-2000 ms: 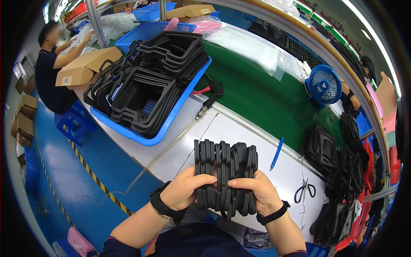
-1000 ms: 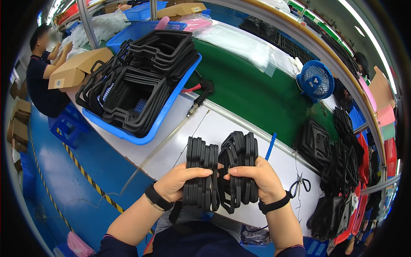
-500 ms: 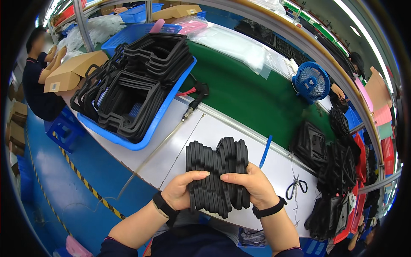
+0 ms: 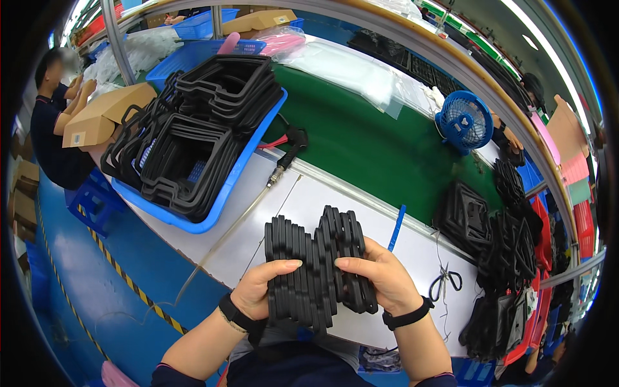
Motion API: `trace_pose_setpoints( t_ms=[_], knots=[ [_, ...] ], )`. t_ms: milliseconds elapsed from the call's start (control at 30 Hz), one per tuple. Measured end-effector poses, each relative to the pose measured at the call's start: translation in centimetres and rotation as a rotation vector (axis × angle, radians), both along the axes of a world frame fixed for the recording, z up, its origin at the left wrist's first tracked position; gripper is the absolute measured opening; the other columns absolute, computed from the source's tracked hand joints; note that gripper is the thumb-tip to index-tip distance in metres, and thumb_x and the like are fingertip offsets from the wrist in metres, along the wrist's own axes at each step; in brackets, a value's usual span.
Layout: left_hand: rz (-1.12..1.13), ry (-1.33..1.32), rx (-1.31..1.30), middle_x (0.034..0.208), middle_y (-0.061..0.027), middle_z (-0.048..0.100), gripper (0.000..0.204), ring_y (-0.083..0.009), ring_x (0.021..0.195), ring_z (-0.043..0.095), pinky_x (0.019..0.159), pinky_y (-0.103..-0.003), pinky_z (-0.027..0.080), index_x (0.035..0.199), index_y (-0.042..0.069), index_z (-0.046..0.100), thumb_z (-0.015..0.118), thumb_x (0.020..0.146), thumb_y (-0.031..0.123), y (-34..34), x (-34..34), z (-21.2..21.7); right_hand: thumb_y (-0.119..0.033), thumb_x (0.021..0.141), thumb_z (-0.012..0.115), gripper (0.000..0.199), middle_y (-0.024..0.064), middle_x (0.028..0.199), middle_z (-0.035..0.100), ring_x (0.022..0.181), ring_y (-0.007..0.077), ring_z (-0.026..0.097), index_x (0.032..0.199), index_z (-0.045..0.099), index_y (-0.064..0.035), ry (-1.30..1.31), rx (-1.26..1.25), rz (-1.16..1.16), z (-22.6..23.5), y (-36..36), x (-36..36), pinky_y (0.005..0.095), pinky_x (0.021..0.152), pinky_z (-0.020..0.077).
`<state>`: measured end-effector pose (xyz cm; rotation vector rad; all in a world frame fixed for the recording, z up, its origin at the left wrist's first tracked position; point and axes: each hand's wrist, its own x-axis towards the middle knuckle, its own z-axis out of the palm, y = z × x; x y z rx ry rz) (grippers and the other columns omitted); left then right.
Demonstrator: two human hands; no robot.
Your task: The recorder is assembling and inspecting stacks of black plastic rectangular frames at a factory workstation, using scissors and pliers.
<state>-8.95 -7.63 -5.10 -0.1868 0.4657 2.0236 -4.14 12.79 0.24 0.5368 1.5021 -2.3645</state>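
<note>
Between my two hands, just above the white table edge, is a stack of black gasket-like frames (image 4: pixel 303 267) seen edge-on. My left hand (image 4: pixel 261 290) is closed round the stack's left side, its thumb lying across the front. Gripping the right side is my right hand (image 4: pixel 383 277), its thumb pressed on the near face. The stack's right part fans slightly, with small gaps between frames. Fingers behind the stack are hidden. More black frames (image 4: pixel 190 158) lie piled in a blue basket (image 4: pixel 213 216) at the left.
An air gun (image 4: pixel 287 155) with a hose lies beyond the stack. Scissors (image 4: pixel 445 282) and a blue strip (image 4: pixel 398 227) lie to the right, near more black frames (image 4: pixel 464 216). A blue fan (image 4: pixel 464 122) stands on the green belt (image 4: pixel 361 138). A co-worker (image 4: pixel 55 122) sits far left.
The stack has shifted slightly left in view with my left hand. Its right part has spread apart more, opening gaps between the frames. Both hands keep their hold.
</note>
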Motion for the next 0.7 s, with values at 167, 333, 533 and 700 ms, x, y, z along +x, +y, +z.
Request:
trace_pose_setpoints(
  t_ms=[167, 333, 533, 700],
  knots=[
    [-0.003, 0.050, -0.079, 0.106, -0.0178, 0.063, 0.035, -0.0258, 0.093, 0.065, 0.084, -0.038, 0.053, 0.117, -0.007, 0.052, 0.055, 0.088, 0.013, 0.1, -0.1, 0.1, 0.004, 0.076, 0.066, 0.047, 0.0112, 0.107, 0.062, 0.093, 0.0180, 0.062, 0.120, 0.051, 0.0044, 0.041, 0.012, 0.001, -0.4, -0.5, -0.3, 0.0301, 0.086, 0.0500],
    [-0.016, 0.168, -0.103, 0.121, -0.0258, 0.054, 0.052, -0.0322, 0.107, 0.060, 0.092, -0.044, 0.050, 0.129, -0.011, 0.040, 0.047, 0.089, 0.021, 0.5, -0.2, -0.2, 0.005, 0.075, 0.066, 0.049, 0.0119, 0.110, 0.061, 0.096, 0.0187, 0.062, 0.121, 0.050, 0.0044, 0.039, -0.025, 0.042, 0.7, 0.2, 0.1, 0.0305, 0.088, 0.0491],
    [0.130, 0.010, 0.293, 0.139, -0.0226, 0.039, 0.092, -0.0350, 0.124, 0.046, 0.101, -0.050, 0.040, 0.139, -0.003, 0.031, 0.030, 0.086, 0.072, 0.9, 0.7, -2.6, 0.006, 0.075, 0.065, 0.052, 0.0130, 0.113, 0.060, 0.100, 0.0198, 0.061, 0.124, 0.048, 0.0048, 0.029, 0.057, 0.045, 0.1, -0.4, 1.1, 0.0312, 0.091, 0.0481],
    [0.140, 0.211, 0.184, 0.137, -0.0189, 0.043, 0.104, -0.0330, 0.123, 0.047, 0.104, -0.047, 0.038, 0.140, 0.002, 0.032, 0.019, 0.077, 0.083, 1.3, 1.4, -0.8, 0.005, 0.076, 0.065, 0.054, 0.0125, 0.115, 0.059, 0.103, 0.0184, 0.059, 0.126, 0.045, 0.0042, 0.036, 0.056, 0.074, 0.1, -0.4, 1.1, 0.0310, 0.093, 0.0464]
  ],
)
